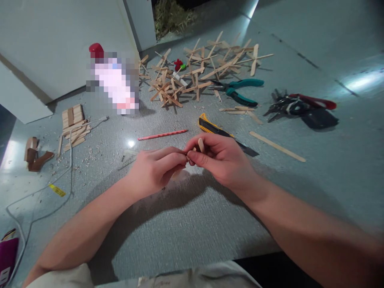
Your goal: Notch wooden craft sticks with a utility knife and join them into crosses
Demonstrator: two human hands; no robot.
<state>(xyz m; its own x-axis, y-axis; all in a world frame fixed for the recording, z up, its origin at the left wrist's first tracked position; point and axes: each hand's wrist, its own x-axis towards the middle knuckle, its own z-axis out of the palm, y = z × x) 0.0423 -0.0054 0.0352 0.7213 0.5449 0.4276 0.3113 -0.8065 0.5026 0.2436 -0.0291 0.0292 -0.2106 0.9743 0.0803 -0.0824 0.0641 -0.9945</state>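
My left hand [157,167] and my right hand [223,158] meet in front of me, low over the grey surface, fingertips touching. Between the thumb and bent fingers of my right hand is a wooden craft stick [201,145], its rounded end poking up. My left hand is closed, its fingertips pinching at the same small wooden work; its thumb and most of what it grips are hidden. Just beyond my right hand lies a yellow and black utility knife [214,127], partly covered by it. A red pencil [163,135] rests beyond my left hand.
Crossed craft sticks [198,72] are heaped at the back, near teal-handled pliers [240,90]. A black tool with a red handle [303,108] and a loose long stick [277,146] lie right. Leftward are stacked sticks [75,124], a white cable [71,160] and wood shavings.
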